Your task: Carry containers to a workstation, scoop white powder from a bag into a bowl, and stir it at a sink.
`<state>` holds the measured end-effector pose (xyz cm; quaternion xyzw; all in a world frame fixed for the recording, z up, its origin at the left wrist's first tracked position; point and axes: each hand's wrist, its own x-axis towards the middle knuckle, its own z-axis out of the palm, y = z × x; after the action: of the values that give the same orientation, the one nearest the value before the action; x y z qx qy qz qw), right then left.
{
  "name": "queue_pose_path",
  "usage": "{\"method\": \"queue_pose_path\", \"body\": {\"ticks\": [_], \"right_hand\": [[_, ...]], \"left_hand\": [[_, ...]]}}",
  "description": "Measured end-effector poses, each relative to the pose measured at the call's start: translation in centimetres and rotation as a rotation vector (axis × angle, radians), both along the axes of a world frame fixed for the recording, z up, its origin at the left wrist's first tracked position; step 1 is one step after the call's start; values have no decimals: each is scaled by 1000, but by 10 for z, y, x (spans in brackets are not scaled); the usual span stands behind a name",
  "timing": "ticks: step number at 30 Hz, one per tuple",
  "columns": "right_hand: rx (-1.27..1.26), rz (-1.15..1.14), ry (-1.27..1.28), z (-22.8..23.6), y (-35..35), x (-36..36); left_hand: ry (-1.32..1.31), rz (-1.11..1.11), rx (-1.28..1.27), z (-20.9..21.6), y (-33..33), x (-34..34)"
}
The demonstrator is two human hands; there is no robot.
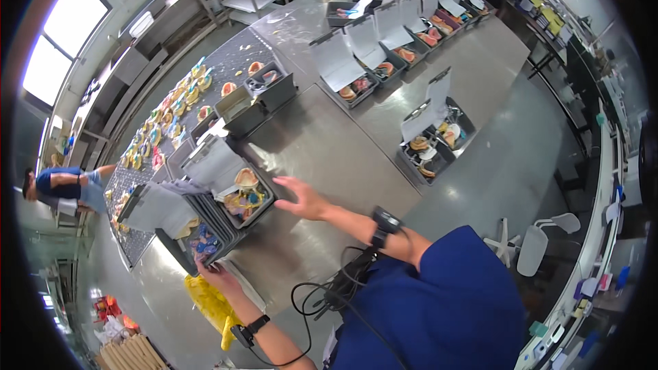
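Observation:
My left hand (218,278) grips the near end of a grey tray (212,252), the top one of a nested stack. Small blue and purple pieces (204,238) lie in that tray, and a sheet of paper stands up in it. My right hand (301,199) is open, fingers spread, just right of another grey tray (264,207), holding nothing. Inside that second tray sit a pinkish dental cast (246,178) and a heap of yellow, pink and blue pieces (242,203). Its grey lid leans up behind. Yellow gloves (212,303) lie under my left forearm.
Several lidded grey boxes (389,72) with casts line the far side of the metal table (329,157). Two more boxes (439,138) stand at the right. Many yellow casts (161,123) cover the perforated left section. An office chair (534,250) is at right; a person (68,188) stands left.

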<state>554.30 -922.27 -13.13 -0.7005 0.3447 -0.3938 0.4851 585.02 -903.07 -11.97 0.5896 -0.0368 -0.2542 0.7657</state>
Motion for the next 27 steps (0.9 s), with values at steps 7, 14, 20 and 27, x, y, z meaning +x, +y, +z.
{"method": "queue_pose_path", "body": {"ticks": [7, 14, 20, 27], "right_hand": [[-360, -1120, 526, 17, -22, -337], [-17, -690, 1003, -53, -19, -445], [-47, -886, 872, -86, -36, -438], [-255, -762, 605, -104, -11, -304]], "left_hand": [[71, 28, 181, -14, 50, -135], [261, -288, 209, -43, 56, -206], [222, -328, 268, -42, 36, -231], [294, -300, 317, -53, 35, -264]]}}
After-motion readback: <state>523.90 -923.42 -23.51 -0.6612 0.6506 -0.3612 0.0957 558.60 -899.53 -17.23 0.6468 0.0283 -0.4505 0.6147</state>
